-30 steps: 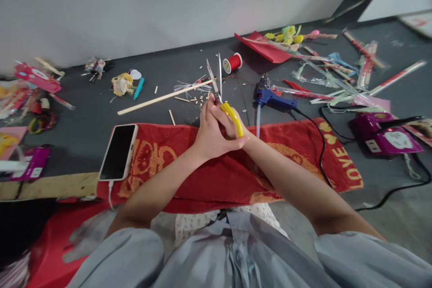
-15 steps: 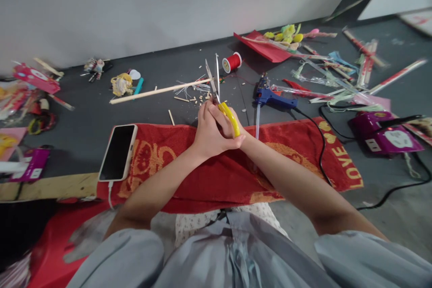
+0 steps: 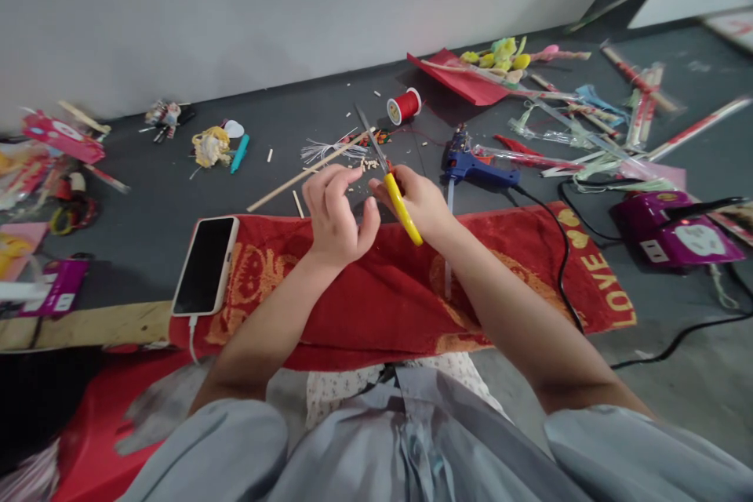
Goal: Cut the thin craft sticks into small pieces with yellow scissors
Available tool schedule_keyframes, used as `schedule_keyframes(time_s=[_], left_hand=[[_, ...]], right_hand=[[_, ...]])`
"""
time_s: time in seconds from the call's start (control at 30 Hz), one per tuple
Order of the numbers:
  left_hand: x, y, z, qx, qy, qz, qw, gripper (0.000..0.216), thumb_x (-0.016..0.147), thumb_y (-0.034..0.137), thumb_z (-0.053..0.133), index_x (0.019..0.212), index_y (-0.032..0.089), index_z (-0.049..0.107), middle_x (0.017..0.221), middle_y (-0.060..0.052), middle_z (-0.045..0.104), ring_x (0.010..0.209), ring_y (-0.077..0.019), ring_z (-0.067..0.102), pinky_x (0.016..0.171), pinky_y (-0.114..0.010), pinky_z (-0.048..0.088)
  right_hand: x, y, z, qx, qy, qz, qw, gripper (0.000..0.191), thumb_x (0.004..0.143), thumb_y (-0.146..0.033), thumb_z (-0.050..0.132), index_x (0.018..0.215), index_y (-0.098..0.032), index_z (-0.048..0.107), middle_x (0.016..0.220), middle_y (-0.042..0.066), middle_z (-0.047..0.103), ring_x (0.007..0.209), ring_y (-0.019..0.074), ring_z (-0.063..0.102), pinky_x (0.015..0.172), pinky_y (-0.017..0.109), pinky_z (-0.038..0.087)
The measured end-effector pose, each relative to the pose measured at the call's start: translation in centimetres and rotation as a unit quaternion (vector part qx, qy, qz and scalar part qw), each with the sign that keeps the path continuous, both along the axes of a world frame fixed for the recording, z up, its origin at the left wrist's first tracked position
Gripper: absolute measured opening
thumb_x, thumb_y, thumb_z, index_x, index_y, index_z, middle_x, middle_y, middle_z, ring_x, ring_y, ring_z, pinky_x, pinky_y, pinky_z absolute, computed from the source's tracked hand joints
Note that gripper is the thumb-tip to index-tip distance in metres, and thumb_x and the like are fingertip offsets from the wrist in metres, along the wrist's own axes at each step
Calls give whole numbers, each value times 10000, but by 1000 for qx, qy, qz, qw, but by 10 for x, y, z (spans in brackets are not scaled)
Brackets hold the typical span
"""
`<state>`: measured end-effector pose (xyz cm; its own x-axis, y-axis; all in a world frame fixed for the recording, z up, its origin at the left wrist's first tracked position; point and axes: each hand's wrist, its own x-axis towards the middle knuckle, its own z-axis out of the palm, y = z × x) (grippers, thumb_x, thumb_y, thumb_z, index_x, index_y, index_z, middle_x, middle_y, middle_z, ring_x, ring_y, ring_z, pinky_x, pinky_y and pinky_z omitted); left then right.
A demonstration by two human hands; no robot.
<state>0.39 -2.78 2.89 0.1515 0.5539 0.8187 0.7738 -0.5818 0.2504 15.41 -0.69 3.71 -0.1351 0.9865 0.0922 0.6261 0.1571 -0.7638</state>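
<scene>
We see the left hand (image 3: 335, 221) released, loosely spread — the right hand (image 3: 422, 202) alone grips the scissors (image 3: 403, 210); the stick (image 3: 276, 190) lies on the table (image 3: 158, 188), so cutting now seems paused.

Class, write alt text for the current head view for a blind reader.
The right hand holds yellow-handled scissors; the curled left hand is beside it. Beyond a red towel lie a wooden stick, a spool of red thread and a blue glue gun.
</scene>
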Motion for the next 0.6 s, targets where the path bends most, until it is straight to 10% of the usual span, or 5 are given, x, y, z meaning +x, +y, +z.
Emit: schedule_keyframes(time_s=[0.13,0.6], left_hand=[[-14,14,6,-66,20,61,996,374,943,442,361,1173,188,512,1205,-144,602,1216,-268,522,1082,-486,341],[-21,26,3,-98,21,57,993,330,981,376,338,953,206,619,842,-36,715,821,-139,682,791,-267,525]], right_hand=[[6,-3,3,53,-93,-12,994,569,830,-699,416,986,-176,574,820,101,675,721,226,613,640,315,388],[10,-7,8,85,-118,12,989,557,839,-631,444,1088,-145,554,960,151,692,842,267,642,726,358,431]])
